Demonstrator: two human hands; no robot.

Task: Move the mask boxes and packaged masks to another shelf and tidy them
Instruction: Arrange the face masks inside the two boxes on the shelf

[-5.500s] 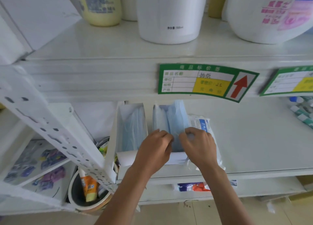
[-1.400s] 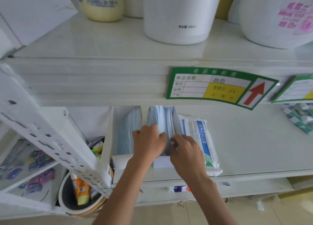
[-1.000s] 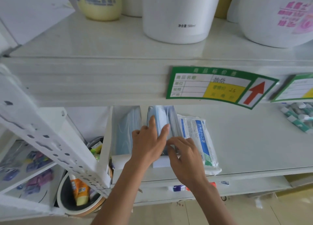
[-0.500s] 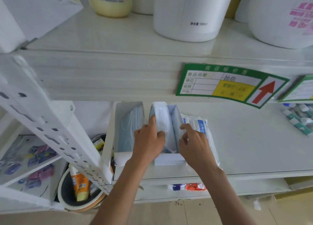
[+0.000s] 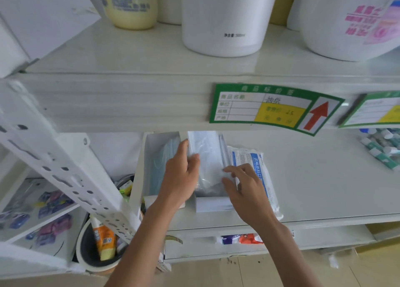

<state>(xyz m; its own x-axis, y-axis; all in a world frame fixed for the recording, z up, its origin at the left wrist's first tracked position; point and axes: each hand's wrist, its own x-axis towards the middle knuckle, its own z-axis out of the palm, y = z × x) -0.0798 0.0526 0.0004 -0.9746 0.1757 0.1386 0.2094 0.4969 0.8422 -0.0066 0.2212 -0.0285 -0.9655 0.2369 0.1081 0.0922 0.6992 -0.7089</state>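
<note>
Two open white mask boxes stand side by side at the left end of the middle shelf (image 5: 324,189). The left box (image 5: 159,157) holds blue masks. The right box (image 5: 213,204) holds a clear-wrapped bundle of blue masks (image 5: 207,157). My left hand (image 5: 180,176) grips the bundle's left edge, thumb on its face. My right hand (image 5: 242,185) touches the bundle's right edge with its fingertips. A flat packaged mask pack (image 5: 257,165) with blue print lies against the right box, partly under my right hand.
Large lotion bottles (image 5: 225,18) stand on the shelf above, whose front carries green price tags (image 5: 275,107). Small tubes (image 5: 383,146) lie at the far right of the middle shelf. A bucket of items (image 5: 99,243) sits below left beside a perforated white upright (image 5: 65,174).
Both hands have worked the wrapped bundle in the right box; it now stands flatter and more exposed, with my hands spread to its two edges. The view shifted slightly.
</note>
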